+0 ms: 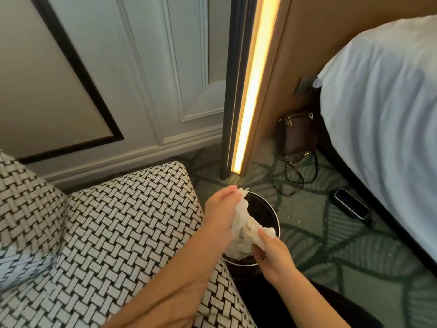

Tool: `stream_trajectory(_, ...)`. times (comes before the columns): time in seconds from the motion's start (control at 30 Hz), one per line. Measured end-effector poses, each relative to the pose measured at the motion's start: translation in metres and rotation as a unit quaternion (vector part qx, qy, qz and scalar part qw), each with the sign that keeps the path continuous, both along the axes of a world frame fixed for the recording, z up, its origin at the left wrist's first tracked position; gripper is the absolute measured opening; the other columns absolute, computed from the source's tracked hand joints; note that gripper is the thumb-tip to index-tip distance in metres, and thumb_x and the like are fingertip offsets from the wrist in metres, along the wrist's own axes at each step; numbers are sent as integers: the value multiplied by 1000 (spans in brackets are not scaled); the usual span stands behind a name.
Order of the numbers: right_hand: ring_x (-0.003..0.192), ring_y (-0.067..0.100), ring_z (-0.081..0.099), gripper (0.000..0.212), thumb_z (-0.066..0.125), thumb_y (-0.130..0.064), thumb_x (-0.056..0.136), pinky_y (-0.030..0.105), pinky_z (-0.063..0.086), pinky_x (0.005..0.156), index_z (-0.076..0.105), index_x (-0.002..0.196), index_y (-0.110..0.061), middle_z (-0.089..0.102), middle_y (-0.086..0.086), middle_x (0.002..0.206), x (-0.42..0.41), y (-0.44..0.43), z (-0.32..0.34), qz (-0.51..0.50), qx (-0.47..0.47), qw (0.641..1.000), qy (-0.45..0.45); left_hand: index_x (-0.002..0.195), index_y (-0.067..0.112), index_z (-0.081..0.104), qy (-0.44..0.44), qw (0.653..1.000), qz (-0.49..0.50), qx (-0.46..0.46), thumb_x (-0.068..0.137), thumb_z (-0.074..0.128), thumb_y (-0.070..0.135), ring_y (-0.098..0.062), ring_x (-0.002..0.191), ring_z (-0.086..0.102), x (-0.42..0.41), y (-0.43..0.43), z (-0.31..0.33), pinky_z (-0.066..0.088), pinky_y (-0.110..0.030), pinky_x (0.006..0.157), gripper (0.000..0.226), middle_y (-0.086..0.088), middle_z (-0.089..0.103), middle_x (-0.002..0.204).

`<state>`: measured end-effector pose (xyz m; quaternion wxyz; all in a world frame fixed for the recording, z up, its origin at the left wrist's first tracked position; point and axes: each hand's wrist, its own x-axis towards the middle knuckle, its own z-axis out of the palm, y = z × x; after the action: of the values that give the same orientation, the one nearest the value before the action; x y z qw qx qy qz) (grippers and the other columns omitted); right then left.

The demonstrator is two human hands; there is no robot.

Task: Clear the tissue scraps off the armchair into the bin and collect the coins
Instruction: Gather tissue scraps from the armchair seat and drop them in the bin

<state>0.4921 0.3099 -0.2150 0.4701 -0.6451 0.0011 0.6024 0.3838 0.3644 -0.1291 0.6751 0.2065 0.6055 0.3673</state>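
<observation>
Holding a tissue wad [243, 229] over the bin [272, 216] beside the armchair's [113, 221] right edge, both hands, left [221, 213] and right [272, 254], pinch it shut. Loose scraps could tear off and fall onto the carpet [331, 245]. No coins show.

I have one view only, from the head camera, looking steeply down and forward. It sits close above the armchair [113, 223] and bin [272, 209], with the bed [383, 129] at right.
</observation>
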Motion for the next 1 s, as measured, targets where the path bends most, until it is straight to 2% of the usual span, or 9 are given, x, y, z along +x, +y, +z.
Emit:
stream_trajectory(0.1, 91, 20, 57, 20, 52, -19, 95, 28, 45, 76, 56, 113, -11, 62, 8, 102, -3, -2, -1, -28, -21, 997, 72, 128, 19, 53, 13, 999, -16, -27, 89, 58, 11, -12, 97, 47, 3, -3, -3, 38, -23, 78, 40, -6, 51, 128)
stream_trajectory(0.2, 114, 22, 54, 25, 50, -28, 95, 35, 38, 103, 58, 115, -15, 60, 7, 121, -4, -5, 1, -1, -4, 996, 94, 136, 17, 45, 13, 998, -25, -50, 90, 57, 10, -19, 114, 45, 8, -10, -7, 38, -27, 89, 48, -9, 47, 134)
stream_trajectory(0.27, 125, 23, 47, 37, 48, -31, 96, 39, 30, 111, 51, 128, -14, 54, 7, 131, -4, -6, 4, 10, 21, 994, 110, 134, 15, 46, 13, 998, -34, -58, 90, 56, 11, -22, 122, 44, 10, -16, -7, 37, -32, 102, 46, -10, 47, 135)
stream_trajectory(0.33, 131, 24, 42, 50, 46, -33, 96, 39, 29, 112, 38, 141, -13, 45, 7, 142, -2, -6, 7, 6, 42, 992, 122, 134, 13, 47, 20, 997, -60, -52, 91, 55, 10, -24, 125, 44, 14, -20, -7, 34, -38, 107, 44, -10, 47, 135)
stream_trajectory(0.43, 133, 25, 39, 54, 45, -33, 96, 40, 31, 108, 33, 145, -14, 40, 7, 147, 2, -5, 18, 21, 69, 990, 118, 133, 13, 48, 25, 995, -86, -43, 92, 53, 9, -23, 126, 45, 16, -27, -1, 36, -35, 105, 41, -10, 49, 134)
stream_trajectory(0.63, 120, 25, 51, 46, 44, -31, 97, 37, 37, 104, 42, 139, -10, 53, 10, 135, 13, -9, 47, 64, 96, 989, 92, 125, 12, 56, 58, 994, -94, -7, 91, 52, 7, -20, 118, 50, 9, -35, 16, 38, -34, 104, 35, -10, 54, 130)
stream_trajectory(0.73, 107, 21, 57, 40, 43, -27, 98, 33, 42, 93, 47, 135, -10, 59, 8, 123, 14, -15, 65, 97, 93, 990, 49, 123, 9, 57, 82, 990, -116, 18, 93, 50, 6, -18, 102, 51, 1, -39, 39, 42, -30, 92, 31, -12, 57, 123)
stream_trajectory(0.83, 102, 18, 60, 36, 48, -22, 96, 30, 46, 84, 52, 130, -11, 63, 6, 117, 10, -22, 88, 130, 108, 986, -6, 120, 12, 59, 93, 982, -152, 54, 92, 51, 6, -16, 100, 53, -15, -49, 64, 42, -26, 83, 29, -10, 59, 119)
stream_trajectory(1.0, 104, 18, 63, 31, 55, -22, 92, 34, 46, 97, 57, 122, -11, 67, 4, 111, -25, -37, 143, 198, 175, 960, -96, 114, 22, 63, 85, 975, -163, 124, 89, 59, 14, -13, 105, 58, -78, -87, 112, 45, -28, 89, 26, 0, 61, 117)
